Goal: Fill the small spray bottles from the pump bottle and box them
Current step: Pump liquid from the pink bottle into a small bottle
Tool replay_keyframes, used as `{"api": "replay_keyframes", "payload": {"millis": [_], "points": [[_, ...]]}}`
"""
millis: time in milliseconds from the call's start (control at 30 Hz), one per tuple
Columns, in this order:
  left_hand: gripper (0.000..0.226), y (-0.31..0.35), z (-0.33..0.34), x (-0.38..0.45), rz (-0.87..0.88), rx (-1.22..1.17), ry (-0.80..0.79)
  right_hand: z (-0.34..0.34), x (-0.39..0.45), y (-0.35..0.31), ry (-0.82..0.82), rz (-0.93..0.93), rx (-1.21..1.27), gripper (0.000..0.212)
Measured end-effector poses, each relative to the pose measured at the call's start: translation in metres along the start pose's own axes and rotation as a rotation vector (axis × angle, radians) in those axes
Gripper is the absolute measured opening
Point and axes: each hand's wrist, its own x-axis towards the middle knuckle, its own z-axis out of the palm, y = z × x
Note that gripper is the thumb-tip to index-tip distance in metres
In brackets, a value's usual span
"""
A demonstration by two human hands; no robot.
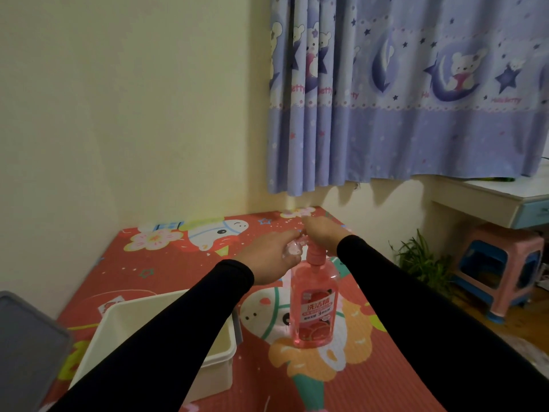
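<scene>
A pink pump bottle (315,307) stands upright on the red cartoon mat (371,367). My right hand (320,233) rests palm down on top of its pump head. My left hand (270,257) holds a small clear spray bottle (292,249) tilted right beside the pump nozzle. A white plastic box (219,361) sits to the left on the mat, partly hidden behind my left sleeve; its inside is mostly out of sight.
A grey lid or panel (26,346) lies at the lower left edge. Walls meet in a corner behind the mat. To the right stand a potted plant (421,263), stacked pink and blue stools (499,269) and a white desk (505,200).
</scene>
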Motion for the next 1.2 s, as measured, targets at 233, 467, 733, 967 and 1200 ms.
{"api": "replay_keyframes", "payload": {"millis": [233, 467, 733, 967, 1200], "points": [[0.05, 0.0, 0.002, 0.0, -0.023, 0.0, -0.023, 0.002, -0.002, 0.003, -0.026, 0.036, 0.002, 0.041], [0.049, 0.002, -0.004, 0.002, 0.002, -0.025, -0.003, -0.004, -0.001, -0.006, 0.005, -0.007, 0.025, 0.042], [0.051, -0.006, 0.007, 0.006, -0.03, 0.012, -0.028, 0.002, -0.001, 0.002, -0.045, 0.033, -0.028, 0.041], [0.049, -0.002, -0.002, 0.005, 0.009, -0.029, 0.007, -0.005, 0.0, -0.006, -0.006, -0.008, -0.039, 0.041], [0.048, -0.004, 0.007, 0.002, -0.016, -0.019, -0.018, 0.004, -0.001, 0.003, -0.031, 0.036, -0.063, 0.04]]}}
